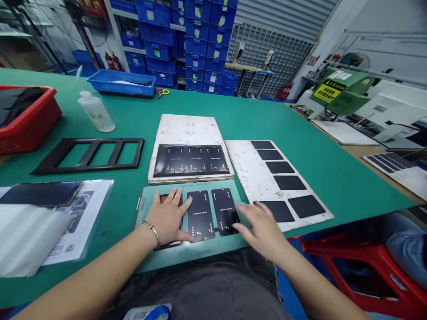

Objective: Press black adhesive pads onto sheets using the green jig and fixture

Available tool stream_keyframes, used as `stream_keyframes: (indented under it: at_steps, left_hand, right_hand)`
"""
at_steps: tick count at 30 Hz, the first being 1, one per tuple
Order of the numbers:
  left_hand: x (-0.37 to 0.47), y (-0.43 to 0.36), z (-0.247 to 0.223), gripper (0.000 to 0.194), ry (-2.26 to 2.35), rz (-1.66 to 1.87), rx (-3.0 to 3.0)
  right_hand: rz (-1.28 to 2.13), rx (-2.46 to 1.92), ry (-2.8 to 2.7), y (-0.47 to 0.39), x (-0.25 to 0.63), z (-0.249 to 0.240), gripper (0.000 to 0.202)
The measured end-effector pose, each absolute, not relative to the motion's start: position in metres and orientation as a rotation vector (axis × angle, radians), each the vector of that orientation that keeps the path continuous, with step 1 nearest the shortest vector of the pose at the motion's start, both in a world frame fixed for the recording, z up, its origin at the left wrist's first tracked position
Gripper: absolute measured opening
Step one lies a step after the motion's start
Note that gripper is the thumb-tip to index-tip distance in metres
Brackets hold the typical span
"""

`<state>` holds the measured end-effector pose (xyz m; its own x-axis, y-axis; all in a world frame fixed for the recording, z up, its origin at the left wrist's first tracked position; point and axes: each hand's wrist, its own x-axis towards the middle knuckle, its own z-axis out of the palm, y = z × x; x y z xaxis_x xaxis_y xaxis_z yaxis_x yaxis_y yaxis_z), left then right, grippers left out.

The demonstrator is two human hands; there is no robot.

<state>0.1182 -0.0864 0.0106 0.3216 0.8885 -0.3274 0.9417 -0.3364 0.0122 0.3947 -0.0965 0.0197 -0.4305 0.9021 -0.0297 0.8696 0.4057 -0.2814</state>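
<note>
Pale green tray (196, 252) holding dark panels (201, 215), left hand (168, 218) spread, right hand (258, 224) loosely curled.

Surface (267, 118): plate (200, 252) at near side, panels (201, 215) in it. Board (188, 126) behind plate, sheet (192, 160) on its near half. Second board (248, 171) at right, pads (289, 182) on it. Frame (88, 169) left of first board; bottle (98, 114) behind frame; bin (40, 122) farther left. Scissors (162, 92) right of tray (122, 87).

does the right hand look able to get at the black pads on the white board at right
Probably yes: the right hand is right beside the nearest black pad, and nothing lies over it.
</note>
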Motion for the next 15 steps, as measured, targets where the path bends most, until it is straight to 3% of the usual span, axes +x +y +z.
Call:
stream_keyframes:
  at_steps: [3,6,15]
  left_hand:
    - [0.119,-0.086,0.011,0.111,1.68,-0.407,2.384]
    - [0.122,-0.086,0.014,0.109,1.669,-0.444,2.371]
    - [0.122,-0.088,0.018,0.108,1.678,-0.455,2.364]
  right_hand:
    - [0.051,-2.058,-2.321,-0.1,0.437,-0.002,0.063]
    - [0.023,-2.291,-2.271,-0.102,0.456,-0.025,0.082]
    - [-0.088,-2.216,-2.195,-0.108,0.433,-0.03,0.073]
